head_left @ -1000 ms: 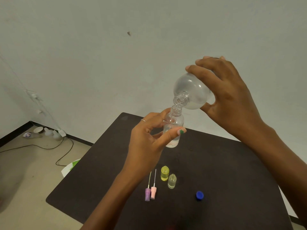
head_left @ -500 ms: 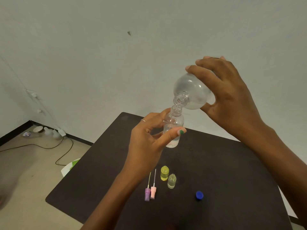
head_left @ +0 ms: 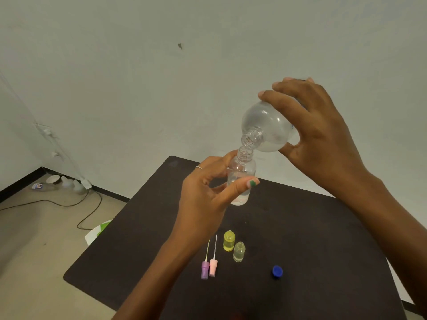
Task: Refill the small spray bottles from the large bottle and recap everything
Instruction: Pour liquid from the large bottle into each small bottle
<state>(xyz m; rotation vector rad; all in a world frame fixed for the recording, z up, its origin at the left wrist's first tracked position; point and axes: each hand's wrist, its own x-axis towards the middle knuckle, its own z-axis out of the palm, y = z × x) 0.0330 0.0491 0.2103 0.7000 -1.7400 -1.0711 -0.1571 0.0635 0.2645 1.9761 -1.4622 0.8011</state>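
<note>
A large clear plastic bottle (head_left: 268,128), round-shouldered with a ribbed threaded neck, is tipped mouth-down in the right hand (head_left: 323,139), whose fingers (head_left: 277,95) curl over its body and thumb clamps beneath; the hand hides the bottle's far end. Its mouth meets the threaded neck of a small clear spray bottle (head_left: 242,176), held upright above the counter (head_left: 312,239) and partly filled with clear liquid. The left hand (head_left: 208,195) pinches it, thumb in front, fingers behind. On the matte dark counter stand a small yellow bottle (head_left: 229,240) and a small clear bottle (head_left: 239,251), both uncapped. Beside them lie a purple spray top (head_left: 205,269) and a pink spray top (head_left: 213,267) with thin dip tubes, and a blue cap (head_left: 277,271).
</note>
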